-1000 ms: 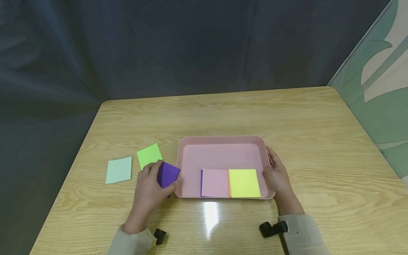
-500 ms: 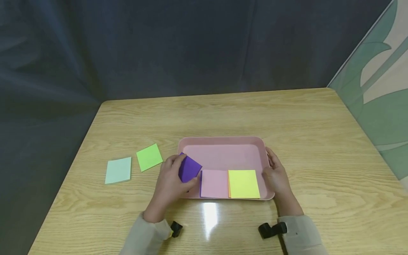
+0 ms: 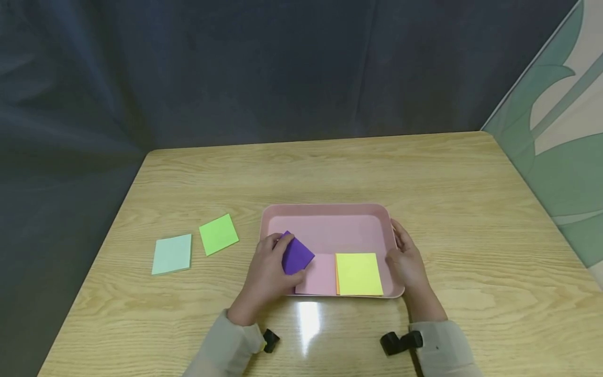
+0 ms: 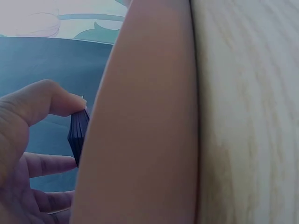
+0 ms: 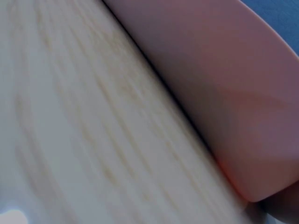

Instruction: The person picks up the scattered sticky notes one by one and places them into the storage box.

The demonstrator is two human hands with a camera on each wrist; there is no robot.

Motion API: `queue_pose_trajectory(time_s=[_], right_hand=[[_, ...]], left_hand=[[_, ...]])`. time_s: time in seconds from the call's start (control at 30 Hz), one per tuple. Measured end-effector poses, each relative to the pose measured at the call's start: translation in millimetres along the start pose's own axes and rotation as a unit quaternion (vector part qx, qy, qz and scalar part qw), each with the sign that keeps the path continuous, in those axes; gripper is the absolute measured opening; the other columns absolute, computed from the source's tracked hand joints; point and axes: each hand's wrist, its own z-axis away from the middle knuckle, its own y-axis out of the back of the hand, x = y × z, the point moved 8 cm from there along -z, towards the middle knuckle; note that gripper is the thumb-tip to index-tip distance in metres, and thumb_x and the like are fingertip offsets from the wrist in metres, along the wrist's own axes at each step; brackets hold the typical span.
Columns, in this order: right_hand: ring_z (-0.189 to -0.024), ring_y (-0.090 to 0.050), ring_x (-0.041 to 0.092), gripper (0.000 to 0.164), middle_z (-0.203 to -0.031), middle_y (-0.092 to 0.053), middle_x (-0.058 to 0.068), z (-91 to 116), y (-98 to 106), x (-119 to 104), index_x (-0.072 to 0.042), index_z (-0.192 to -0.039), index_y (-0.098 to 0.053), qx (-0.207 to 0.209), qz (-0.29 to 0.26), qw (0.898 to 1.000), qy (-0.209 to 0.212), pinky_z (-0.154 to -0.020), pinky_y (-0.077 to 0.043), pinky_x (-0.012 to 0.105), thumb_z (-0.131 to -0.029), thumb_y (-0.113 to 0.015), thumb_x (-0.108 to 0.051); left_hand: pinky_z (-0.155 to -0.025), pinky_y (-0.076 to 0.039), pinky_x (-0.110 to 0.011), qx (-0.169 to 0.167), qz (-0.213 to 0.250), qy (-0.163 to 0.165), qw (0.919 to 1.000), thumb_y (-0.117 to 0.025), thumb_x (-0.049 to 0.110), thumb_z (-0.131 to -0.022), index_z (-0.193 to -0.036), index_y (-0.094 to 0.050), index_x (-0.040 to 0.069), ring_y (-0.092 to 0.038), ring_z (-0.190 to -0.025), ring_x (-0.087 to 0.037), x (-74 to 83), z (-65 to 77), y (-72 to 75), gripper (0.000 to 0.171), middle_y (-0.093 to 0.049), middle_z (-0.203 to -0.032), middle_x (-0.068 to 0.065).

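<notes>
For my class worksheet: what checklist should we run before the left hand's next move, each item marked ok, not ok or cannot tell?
1. Purple square paper pad secure: ok, pinched between thumb and fingers of the left hand.
2. Pink rectangular tray steadied: ok, right hand holds its right end.
3. Purple pad squared to the tray: not ok, turned at an angle.
4. Bright green square paper in the tray: not ok, on the wooden table.
5. Spot beneath left hand free: cannot tell, hidden.

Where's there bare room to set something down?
The table is bare between the pink tray and dark curtain, and right of the right hand. Inside the tray, the part beyond the yellow pad is free. Its near side is crowded: yellow pad, pink pad, and the left hand holding a purple pad.
</notes>
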Motion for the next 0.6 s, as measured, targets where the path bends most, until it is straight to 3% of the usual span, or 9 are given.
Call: queue_pose_trajectory(time_s=[0.13,0.33,0.6], right_hand=[[-0.123,-0.022,0.027,0.073,-0.139,-0.020,0.014,0.5,-0.3,-0.3,-0.011,-0.139,-0.014,0.001,-0.001,1.000,-0.001,-0.098,-0.021,0.042,-0.072,-0.030,0.014],[-0.124,-0.020,0.027,0.073,-0.140,-0.019,0.015,1.1,-0.3,-0.8,-0.010,-0.139,-0.013,-0.001,0.006,1.000,0.001,-0.099,-0.019,0.042,-0.072,-0.030,0.014],[-0.125,-0.019,0.028,0.072,-0.140,-0.017,0.015,0.5,-0.6,0.1,-0.011,-0.139,-0.012,0.001,0.015,1.000,-0.001,-0.100,-0.018,0.041,-0.073,-0.030,0.013]], left_hand=[[-0.070,-0.041,-0.034,-0.007,-0.008,-0.011,0.9999,-0.070,0.034,-0.061,-0.121,-0.048,0.008,-0.040,-0.098,-0.027,1.3,-0.2,-5.0,0.069,-0.042,-0.117,-0.014],[-0.076,-0.038,-0.037,-0.027,-0.040,-0.039,0.9981,-0.069,0.035,-0.060,-0.121,-0.049,0.008,-0.041,-0.099,-0.029,6.3,-1.6,-14.8,0.069,-0.045,-0.115,-0.014],[-0.073,-0.040,-0.032,-0.102,-0.025,-0.045,0.9935,-0.066,0.034,-0.060,-0.126,-0.044,0.014,-0.038,-0.105,-0.022,11.8,-4.1,-34.4,0.073,-0.040,-0.123,-0.008]])
